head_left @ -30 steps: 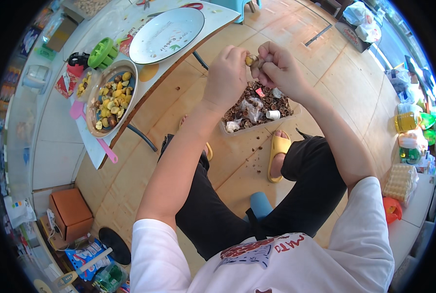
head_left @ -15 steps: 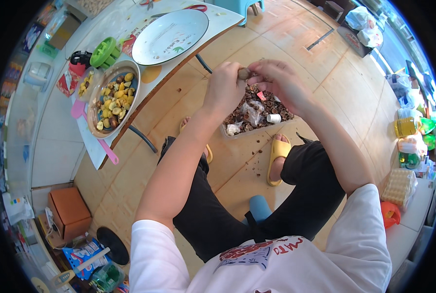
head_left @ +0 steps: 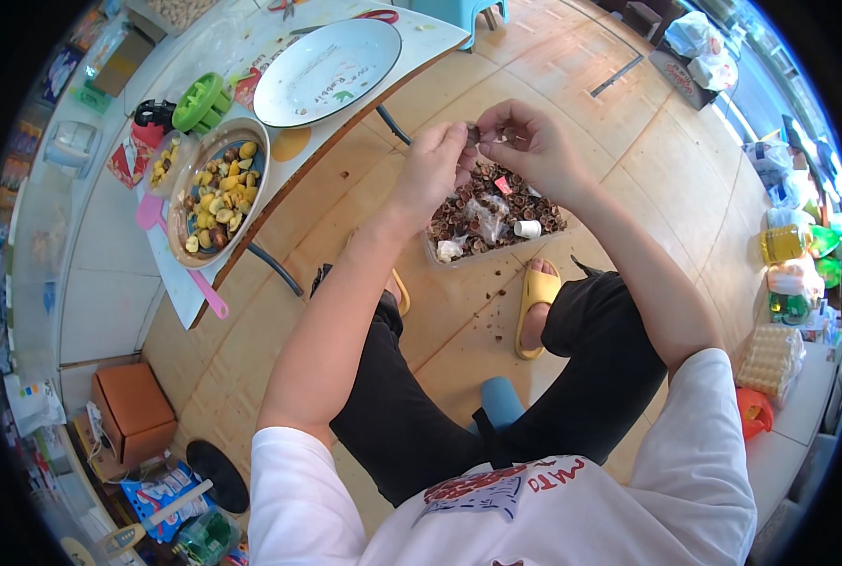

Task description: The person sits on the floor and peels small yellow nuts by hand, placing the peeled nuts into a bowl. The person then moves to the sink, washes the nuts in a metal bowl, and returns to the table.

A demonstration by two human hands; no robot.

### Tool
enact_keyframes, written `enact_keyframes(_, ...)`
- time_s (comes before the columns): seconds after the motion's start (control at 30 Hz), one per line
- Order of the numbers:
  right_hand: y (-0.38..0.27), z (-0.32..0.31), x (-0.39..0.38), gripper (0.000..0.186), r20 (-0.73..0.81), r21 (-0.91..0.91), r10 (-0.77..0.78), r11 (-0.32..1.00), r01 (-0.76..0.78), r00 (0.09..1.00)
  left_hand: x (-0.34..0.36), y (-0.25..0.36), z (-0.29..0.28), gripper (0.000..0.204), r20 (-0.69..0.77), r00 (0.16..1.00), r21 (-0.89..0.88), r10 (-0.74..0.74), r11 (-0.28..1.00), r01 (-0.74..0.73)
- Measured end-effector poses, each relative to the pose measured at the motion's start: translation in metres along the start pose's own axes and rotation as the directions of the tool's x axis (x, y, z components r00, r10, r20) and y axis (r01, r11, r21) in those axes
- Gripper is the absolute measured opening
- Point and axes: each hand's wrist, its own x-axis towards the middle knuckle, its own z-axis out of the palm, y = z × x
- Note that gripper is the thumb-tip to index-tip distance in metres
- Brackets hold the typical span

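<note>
My left hand (head_left: 432, 165) pinches a small dark brown nut (head_left: 472, 134) above a clear plastic bin (head_left: 501, 247) of brown shells and wrappers. My right hand (head_left: 529, 151) is closed at its right side, fingertips on brown shell or nut pieces, partly hidden by fingers. On the table to my left, a round bowl (head_left: 259, 153) holds yellow peeled nuts with a few brown ones; beside it are a small plastic bag (head_left: 164, 160) of nuts and a pink plastic utensil (head_left: 204, 283). A large white enamel tray (head_left: 326, 66) lies farther along the same table.
The table edge (head_left: 336, 123) runs along my left. A green plastic gadget (head_left: 201, 101), scissors (head_left: 284, 8) and a blue stool (head_left: 477, 14) are farther off. A brown box (head_left: 133, 406) stands lower left; bags, oil bottles (head_left: 781, 243) and egg trays (head_left: 772, 357) line the right.
Both hands have come down slightly from one second ago. The piece between them shows darker and smaller, and my right fingers have shifted from over it to beside it.
</note>
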Motion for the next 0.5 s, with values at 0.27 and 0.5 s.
enact_keyframes(0.27, -0.004, 0.0, 0.004, 0.021, -0.104, -0.136, 0.099, 0.984, -0.113, 0.99, 0.009, -0.008, -0.007, 0.024, -0.012, 0.827, 0.557, 0.562, 0.691, -0.461)
enact_keyframes(0.5, -0.034, 0.009, -0.006, 0.026, -0.012, 0.096, 0.203, 0.975, -0.201, 0.979, -0.011, 0.008, 0.016, 0.025, 0.04, 0.836, 0.66, 0.547, 0.614, -0.433)
